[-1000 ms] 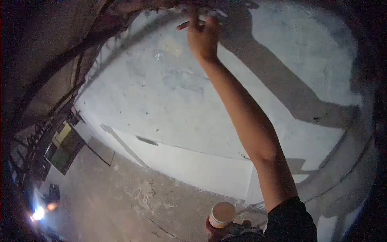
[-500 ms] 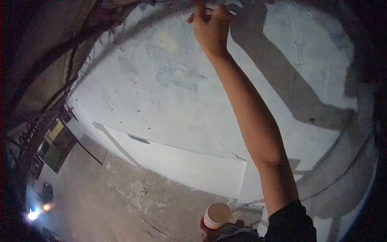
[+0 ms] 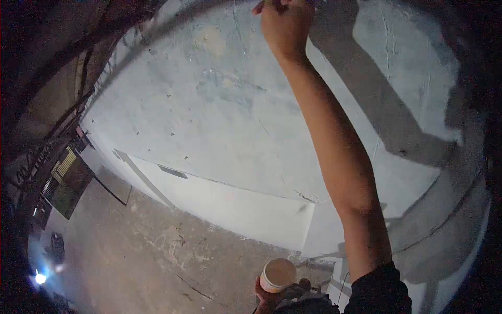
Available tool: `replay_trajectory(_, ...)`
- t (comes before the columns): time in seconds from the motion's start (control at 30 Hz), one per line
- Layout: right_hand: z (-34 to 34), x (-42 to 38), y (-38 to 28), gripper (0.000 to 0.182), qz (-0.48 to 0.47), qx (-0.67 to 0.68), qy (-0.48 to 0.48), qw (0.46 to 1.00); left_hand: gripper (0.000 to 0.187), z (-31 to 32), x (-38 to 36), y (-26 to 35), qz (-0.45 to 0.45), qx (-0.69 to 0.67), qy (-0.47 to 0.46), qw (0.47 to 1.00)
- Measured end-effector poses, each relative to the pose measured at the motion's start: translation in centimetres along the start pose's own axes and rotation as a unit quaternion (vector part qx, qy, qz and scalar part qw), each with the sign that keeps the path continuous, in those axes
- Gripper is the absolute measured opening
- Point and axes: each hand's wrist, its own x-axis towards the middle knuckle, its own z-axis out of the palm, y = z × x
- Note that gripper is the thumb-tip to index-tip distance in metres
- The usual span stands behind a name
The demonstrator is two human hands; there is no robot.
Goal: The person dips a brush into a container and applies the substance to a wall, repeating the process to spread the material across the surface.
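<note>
My right hand (image 3: 286,30) is raised at the top edge of the view, close against the pale grey-blue wall (image 3: 230,136). Its fingers are curled; whatever they grip is cut off by the frame and I cannot tell what it is. Low in the view, my left hand (image 3: 267,300) is wrapped around the side of a round white tub (image 3: 268,286) with an orange-marked label. The tub is uncovered, its inside looking light beige. Patches of uneven plaster and small dark marks show on the wall.
A smooth white band (image 3: 235,206) runs along the wall's foot, with a dark rectangular slot (image 3: 172,171) in it. Below lies a stained concrete floor (image 3: 151,261). A bright lamp (image 3: 40,278) shines at lower left, near a gate (image 3: 65,170). Overhead is a dark roof (image 3: 57,57).
My right hand has shifted slightly up and right, so its fingers are more cut off. The tub in my left hand sits a little higher and further left in view.
</note>
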Motion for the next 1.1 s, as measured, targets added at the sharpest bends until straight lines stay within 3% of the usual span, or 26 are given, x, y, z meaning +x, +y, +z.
replay_trajectory(0.03,0.3,0.1,1.5,0.048,-0.051,-0.07,0.022,0.996,0.09,1.9,-0.5,-0.3,0.041,0.173,0.12,0.977)
replay_trajectory(0.07,0.5,0.2,2.3,0.05,-0.102,-0.139,0.041,0.984,0.09,2.4,-0.6,-0.6,0.048,0.184,0.139,0.972)
replay_trajectory(0.2,0.0,0.0,1.4,0.05,-0.074,-0.133,0.011,0.988,0.089,1.9,-0.3,-0.8,0.048,0.152,0.107,0.981)
replay_trajectory(0.27,0.1,0.2,1.1,0.051,-0.099,-0.281,-0.022,0.954,0.088,1.7,-0.4,-0.8,0.05,0.15,0.107,0.982)
replay_trajectory(0.3,0.4,0.1,0.5,0.051,-0.098,-0.281,-0.023,0.954,0.088,1.8,-0.2,-0.8,0.049,0.149,0.108,0.982)
replay_trajectory(0.37,1.0,-0.1,-1.2,0.047,-0.091,0.011,0.067,0.994,0.088,1.5,0.0,-0.8,0.056,0.146,0.105,0.982)
replay_trajectory(0.5,0.8,0.1,1.9,0.042,-0.098,-0.049,0.041,0.993,0.087,0.7,0.2,-0.8,0.056,0.129,0.103,0.985)
replay_trajectory(0.57,-0.2,-0.2,1.7,0.038,-0.155,-0.232,0.014,0.96,0.086,0.6,0.1,-0.9,0.054,0.114,0.099,0.987)
replay_trajectory(0.6,0.2,-0.2,1.8,0.038,-0.157,-0.23,0.014,0.96,0.086,1.2,-0.1,-0.9,0.06,0.13,0.097,0.985)
replay_trajectory(0.67,1.0,-0.4,2.1,0.042,-0.09,-0.081,0.043,0.992,0.086,2.0,-0.1,-0.7,0.065,0.148,0.095,0.982)
replay_trajectory(0.7,0.8,-0.6,2.3,0.042,-0.088,-0.085,0.043,0.992,0.086,2.2,-0.4,-0.8,0.06,0.14,0.104,0.983)
replay_trajectory(0.77,1.0,-0.5,2.6,0.045,-0.089,-0.268,0.057,0.957,0.086,2.1,-0.5,-0.8,0.055,0.13,0.111,0.984)
replay_trajectory(0.8,1.0,-0.6,2.0,0.045,-0.09,-0.265,0.056,0.958,0.086,1.7,-0.3,-0.5,0.057,0.144,0.115,0.981)
replay_trajectory(0.87,1.1,-0.9,0.7,0.048,-0.055,-0.01,0.048,0.997,0.086,0.4,0.6,0.2,0.064,0.169,0.12,0.976)
replay_trajectory(0.9,1.7,-0.9,1.3,0.048,-0.053,-0.008,0.042,0.998,0.085,-0.3,0.7,0.1,0.064,0.18,0.126,0.974)
replay_trajectory(0.97,2.0,-0.6,3.5,0.05,-0.052,-0.125,0.014,0.991,0.085,-0.4,0.2,-0.5,0.049,0.189,0.135,0.971)
replay_trajectory(1.0,1.4,-0.6,2.8,0.053,-0.006,-0.272,-0.026,0.962,0.085,0.3,0.2,-0.5,0.053,0.219,0.136,0.965)
replay_trajectory(1.03,1.6,-1.0,2.1,0.053,-0.008,-0.271,-0.029,0.962,0.084,0.9,0.1,-0.3,0.062,0.247,0.136,0.957)
replay_trajectory(1.07,2.3,-1.5,1.3,0.05,-0.052,-0.127,0.035,0.99,0.084,0.9,0.0,0.0,0.065,0.245,0.134,0.958)
replay_trajectory(1.1,2.8,-1.6,1.0,0.048,-0.094,0.021,0.097,0.991,0.084,1.2,0.0,0.3,0.041,0.138,0.06,0.988)
